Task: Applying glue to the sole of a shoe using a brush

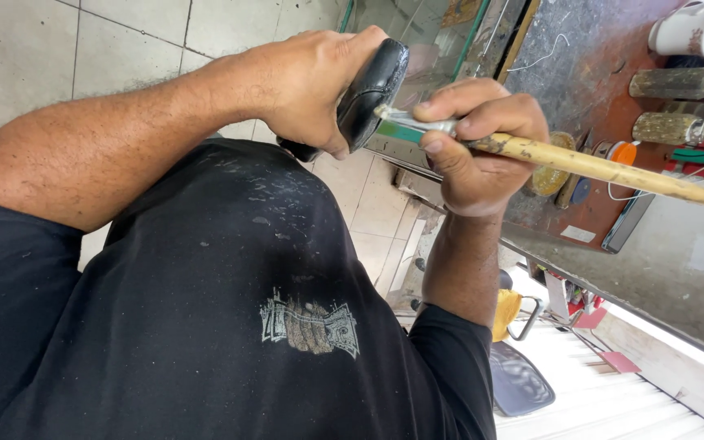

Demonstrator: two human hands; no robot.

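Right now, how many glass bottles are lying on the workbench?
2. One bottle lies near the white mug, the other bottle just beside it, by the orange cap. More may be hidden beyond the frame edge.

left hand (307,85) clenched, right hand (474,143) fingers pinched, forearms raised

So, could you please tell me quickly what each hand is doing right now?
Left hand: closed around a black shoe.
Right hand: closed on a brush, its tip against the shoe.
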